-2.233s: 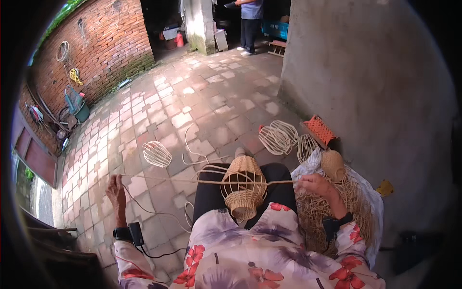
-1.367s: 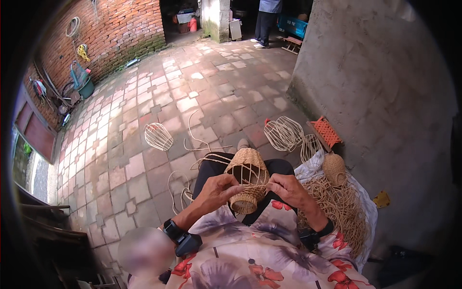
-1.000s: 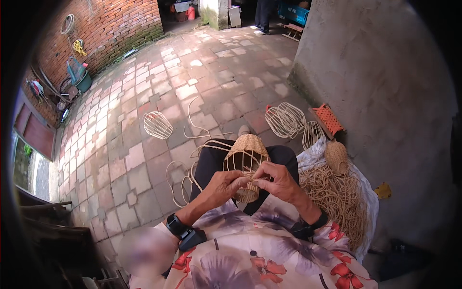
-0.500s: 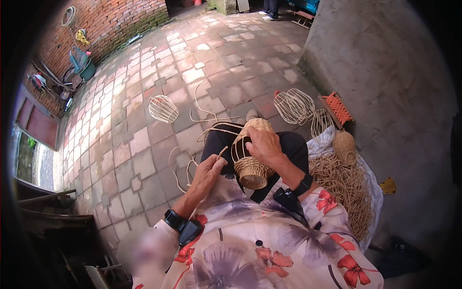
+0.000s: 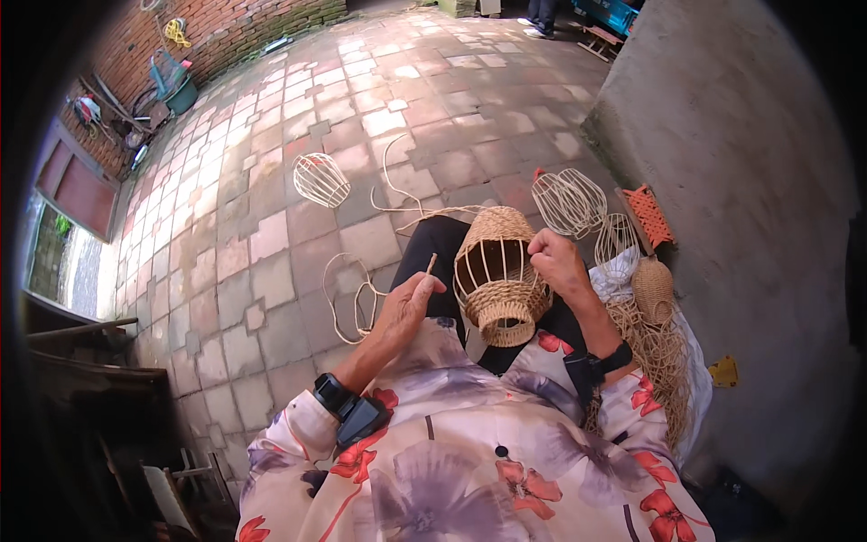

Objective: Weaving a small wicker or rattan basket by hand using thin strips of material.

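A straw-coloured woven basket [image 5: 506,300] rests tilted between my thighs, its narrow round neck towards me. Bare upright ribs show in a gap between its two woven bands, with the dark inside visible through them. My right hand [image 5: 560,264] is closed at the basket's right side, fingers curled against the ribs; the fingertips are partly hidden. To the left of the basket, my left hand [image 5: 405,309] pinches a twisted straw cord, whose short end [image 5: 432,263] sticks up past the thumb. Loops of cord [image 5: 336,303] lie beside my left leg.
Pale rib frames stand on the paving, one at the left [image 5: 321,180] and others at the right [image 5: 571,202]. Near the wall are an orange woven stool [image 5: 648,215], a finished woven piece [image 5: 652,291] and a heap of cord [image 5: 664,384] on a white sheet. A person's legs [image 5: 542,16] show far off.
My right hand has gone from the top of the basket to its right side. The basket has turned, so its ribbed gap faces up more. My left hand still pinches the cord.
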A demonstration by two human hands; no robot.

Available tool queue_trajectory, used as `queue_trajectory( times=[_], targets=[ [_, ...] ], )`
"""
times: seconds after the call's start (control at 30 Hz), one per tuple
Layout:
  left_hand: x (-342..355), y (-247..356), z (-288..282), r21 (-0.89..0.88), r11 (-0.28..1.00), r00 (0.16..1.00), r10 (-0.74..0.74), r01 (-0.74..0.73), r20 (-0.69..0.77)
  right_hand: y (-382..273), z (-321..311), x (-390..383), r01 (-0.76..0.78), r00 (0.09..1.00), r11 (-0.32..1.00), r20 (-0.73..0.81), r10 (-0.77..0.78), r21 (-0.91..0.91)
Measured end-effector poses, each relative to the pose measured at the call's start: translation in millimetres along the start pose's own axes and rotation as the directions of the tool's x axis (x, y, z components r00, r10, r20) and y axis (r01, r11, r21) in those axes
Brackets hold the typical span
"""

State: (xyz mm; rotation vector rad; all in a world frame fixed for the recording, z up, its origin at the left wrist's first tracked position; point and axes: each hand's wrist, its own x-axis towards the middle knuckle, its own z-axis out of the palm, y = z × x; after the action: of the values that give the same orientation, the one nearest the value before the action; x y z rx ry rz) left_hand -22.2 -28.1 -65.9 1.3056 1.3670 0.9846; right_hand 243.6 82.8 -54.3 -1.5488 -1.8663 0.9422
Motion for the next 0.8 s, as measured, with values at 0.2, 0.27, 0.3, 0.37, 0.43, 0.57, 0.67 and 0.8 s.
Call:
queue_trajectory(
  times=[0.2,0.27,0.3,0.37,0.43,0.57,0.67,0.8],
  targets=[
    [7.4,-2.9,-3.2,0.523,0.834,0.966,0.247,-0.174,-0.072,3.1,-4.2,1.6,-0.039,0.997,0.968,0.073,0.021,0.247],
    [9.3,3.1,1.7,0.752,0.617,0.921,0.387,-0.231,-0.035,8.1,-7.6,3.9,-0.047,0.994,0.950,0.109,0.014,0.310],
    [12.0,6.5,3.9,0.751,0.619,0.921,0.388,-0.232,-0.036,9.8,-8.0,4.3,-0.047,0.994,0.950,0.109,0.014,0.307],
    [19.0,14.4,7.7,0.867,0.486,0.994,0.066,-0.108,0.087,5.8,-8.5,3.9,-0.064,0.989,0.940,0.151,0.013,0.336],
    [25.4,23.9,14.0,0.868,0.475,0.989,0.045,-0.146,0.142,4.3,-10.1,4.6,-0.087,0.985,0.940,0.167,0.032,0.329],
    [43.9,-2.1,31.2,0.812,0.561,0.981,-0.003,-0.160,0.195,1.7,-10.8,5.2,-0.074,0.977,0.944,0.212,0.004,0.322],
    [46.4,-15.8,32.3,0.699,0.705,0.993,0.076,-0.117,0.089,3.8,-9.6,5.3,0.045,0.987,0.992,0.151,-0.062,0.119],
    [50.7,-13.6,23.5,0.375,0.925,0.981,-0.129,0.065,0.147,-30.1,-5.2,-7.5,0.226,0.935,0.815,-0.117,-0.336,-0.533]
  ],
)
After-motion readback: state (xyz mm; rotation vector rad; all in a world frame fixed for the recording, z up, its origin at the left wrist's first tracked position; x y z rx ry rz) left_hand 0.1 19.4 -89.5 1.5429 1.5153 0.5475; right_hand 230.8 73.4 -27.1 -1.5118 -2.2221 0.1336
